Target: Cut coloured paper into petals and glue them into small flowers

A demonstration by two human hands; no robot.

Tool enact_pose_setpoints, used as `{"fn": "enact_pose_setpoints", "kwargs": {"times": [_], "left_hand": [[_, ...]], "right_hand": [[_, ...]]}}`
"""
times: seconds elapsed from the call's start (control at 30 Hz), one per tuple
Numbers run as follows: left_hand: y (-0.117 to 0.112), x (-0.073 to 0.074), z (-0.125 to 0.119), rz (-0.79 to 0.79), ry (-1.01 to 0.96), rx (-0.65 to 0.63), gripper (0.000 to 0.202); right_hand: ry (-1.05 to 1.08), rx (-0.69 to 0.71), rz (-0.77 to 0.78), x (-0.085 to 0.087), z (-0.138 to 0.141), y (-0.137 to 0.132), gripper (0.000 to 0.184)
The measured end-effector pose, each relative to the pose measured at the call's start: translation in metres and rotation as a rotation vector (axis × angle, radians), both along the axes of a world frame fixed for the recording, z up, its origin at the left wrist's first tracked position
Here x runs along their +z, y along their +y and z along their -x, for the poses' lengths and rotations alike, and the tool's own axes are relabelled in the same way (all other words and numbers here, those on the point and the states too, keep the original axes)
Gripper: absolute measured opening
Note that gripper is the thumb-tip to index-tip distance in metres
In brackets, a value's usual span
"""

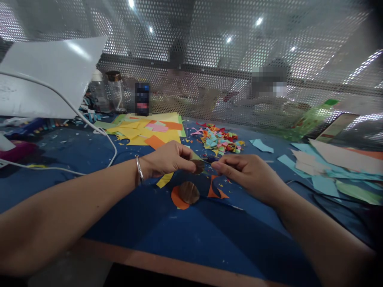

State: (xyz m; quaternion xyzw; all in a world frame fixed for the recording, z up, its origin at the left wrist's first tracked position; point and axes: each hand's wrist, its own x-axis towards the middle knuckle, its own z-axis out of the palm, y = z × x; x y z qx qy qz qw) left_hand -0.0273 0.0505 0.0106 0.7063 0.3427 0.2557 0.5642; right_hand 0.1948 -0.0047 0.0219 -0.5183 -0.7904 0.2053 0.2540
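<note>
My left hand (167, 159), with a metal bangle on the wrist, is closed in a pinch on a small brown paper piece (198, 165) held above the blue table (167, 235). My right hand (248, 171) is closed too, its fingertips meeting the same piece from the right around a small dark thing I cannot make out. Just below the hands, a brown rounded paper cutout (189, 192) lies on an orange scrap (176, 199). Small orange offcuts (217, 193) lie next to it.
Yellow and orange paper sheets (146, 129) lie behind my left hand, with a heap of coloured scraps (220, 141) to their right. Light blue and beige sheets (326, 167) cover the right side. A white cable (98, 131) crosses the left. Bottles (115, 89) and a perforated screen stand at the back, with people beyond it.
</note>
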Motion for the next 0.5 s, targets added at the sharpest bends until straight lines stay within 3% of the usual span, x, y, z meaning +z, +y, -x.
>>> {"fn": "enact_pose_setpoints", "kwargs": {"times": [0.5], "left_hand": [[-0.0013,0.0004,0.0005,-0.050,0.035,-0.020,0.013]], "right_hand": [[-0.006,0.005,0.015,-0.0004,0.0000,-0.0007,0.055]]}}
